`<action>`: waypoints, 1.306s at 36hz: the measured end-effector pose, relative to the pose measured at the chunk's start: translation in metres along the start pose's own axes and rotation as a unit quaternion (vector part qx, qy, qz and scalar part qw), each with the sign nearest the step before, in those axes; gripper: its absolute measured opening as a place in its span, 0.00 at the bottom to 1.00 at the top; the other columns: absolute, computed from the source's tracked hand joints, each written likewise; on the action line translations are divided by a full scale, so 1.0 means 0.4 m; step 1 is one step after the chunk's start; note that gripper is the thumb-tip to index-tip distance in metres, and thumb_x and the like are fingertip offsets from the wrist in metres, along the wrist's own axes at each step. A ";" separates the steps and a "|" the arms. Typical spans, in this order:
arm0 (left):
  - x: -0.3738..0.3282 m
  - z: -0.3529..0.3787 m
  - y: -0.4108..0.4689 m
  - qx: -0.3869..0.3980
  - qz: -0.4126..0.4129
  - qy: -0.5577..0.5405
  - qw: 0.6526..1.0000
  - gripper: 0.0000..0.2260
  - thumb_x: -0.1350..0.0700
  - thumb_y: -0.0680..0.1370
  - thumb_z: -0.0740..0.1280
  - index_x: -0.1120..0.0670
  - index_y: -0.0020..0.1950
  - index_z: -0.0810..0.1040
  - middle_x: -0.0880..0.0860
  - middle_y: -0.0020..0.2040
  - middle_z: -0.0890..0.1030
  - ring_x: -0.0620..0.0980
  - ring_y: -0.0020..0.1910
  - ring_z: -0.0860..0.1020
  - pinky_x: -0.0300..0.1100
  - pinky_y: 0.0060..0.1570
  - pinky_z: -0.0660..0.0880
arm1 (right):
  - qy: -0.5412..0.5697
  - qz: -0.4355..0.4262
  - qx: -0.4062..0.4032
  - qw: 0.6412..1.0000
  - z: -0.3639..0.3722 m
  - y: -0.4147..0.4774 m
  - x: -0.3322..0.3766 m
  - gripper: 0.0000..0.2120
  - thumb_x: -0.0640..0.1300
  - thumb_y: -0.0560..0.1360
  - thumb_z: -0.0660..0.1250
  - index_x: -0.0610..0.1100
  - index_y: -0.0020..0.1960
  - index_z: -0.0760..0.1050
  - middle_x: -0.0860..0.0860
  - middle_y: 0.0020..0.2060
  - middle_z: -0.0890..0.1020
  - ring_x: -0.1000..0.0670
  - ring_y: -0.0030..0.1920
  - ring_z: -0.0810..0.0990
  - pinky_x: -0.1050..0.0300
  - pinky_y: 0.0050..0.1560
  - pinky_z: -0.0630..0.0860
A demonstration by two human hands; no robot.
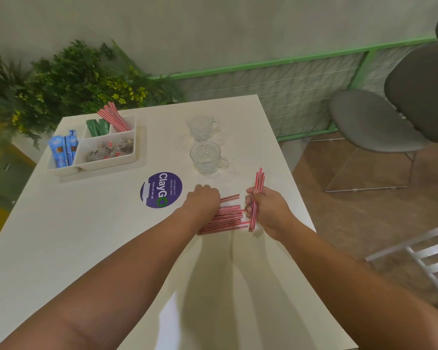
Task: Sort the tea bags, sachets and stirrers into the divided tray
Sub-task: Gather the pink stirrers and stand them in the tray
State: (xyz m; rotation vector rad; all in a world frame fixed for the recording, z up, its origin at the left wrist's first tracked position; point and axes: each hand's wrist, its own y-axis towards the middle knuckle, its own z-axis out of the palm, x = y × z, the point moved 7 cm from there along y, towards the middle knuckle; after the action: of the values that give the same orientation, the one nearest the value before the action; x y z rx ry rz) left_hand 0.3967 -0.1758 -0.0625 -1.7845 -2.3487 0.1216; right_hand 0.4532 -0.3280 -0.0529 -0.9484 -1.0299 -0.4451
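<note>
- i see leafy plants (69,79) with yellow flowers at far left, behind the white table (86,236).
- the divided tray (106,165) sits on the table's far left part.
- blue sachets (62,147) stand in its left compartment.
- green sachets (98,127) are in the back middle compartment.
- tray stirrers (114,118), red and white striped, lean in the back right compartment and stick out over the rim.
- tea bags (109,149) fill the big front compartment.
- a round purple sticker (161,190) is on the table between the tray and the hands.
- left hand (204,199) is palm down on the left end of the loose stirrers (228,218). its fingers are tucked under, so i can't tell if it pinches any.
- the loose stirrers lie flat in a rough pile on the table, between the two hands.
- two glass cups, far cup (200,127) and near cup (206,156), stand upright beyond the hands.
- right hand (268,210) is curled round a stirrer bundle (259,180), held roughly upright near the table's right edge. its lower end is just beside the loose pile.
- a grey chair (369,120) is on the floor at right.
</note>
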 end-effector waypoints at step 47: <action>0.011 0.008 -0.018 -0.035 0.052 -0.018 0.998 0.11 0.62 0.79 0.60 0.55 0.59 0.76 0.55 0.53 0.77 0.54 0.51 0.73 0.46 0.53 0.74 | 0.001 0.014 -0.006 1.000 -0.002 -0.007 -0.005 0.11 0.41 0.84 0.56 0.37 0.57 0.74 0.45 0.35 0.76 0.50 0.31 0.73 0.55 0.37 0.75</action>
State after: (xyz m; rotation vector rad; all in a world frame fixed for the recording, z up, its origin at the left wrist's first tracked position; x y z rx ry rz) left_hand 0.3881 -0.1735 -0.0641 -1.9545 -2.3103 0.0888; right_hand 0.4508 -0.3302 -0.0536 -0.9713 -1.0125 -0.4294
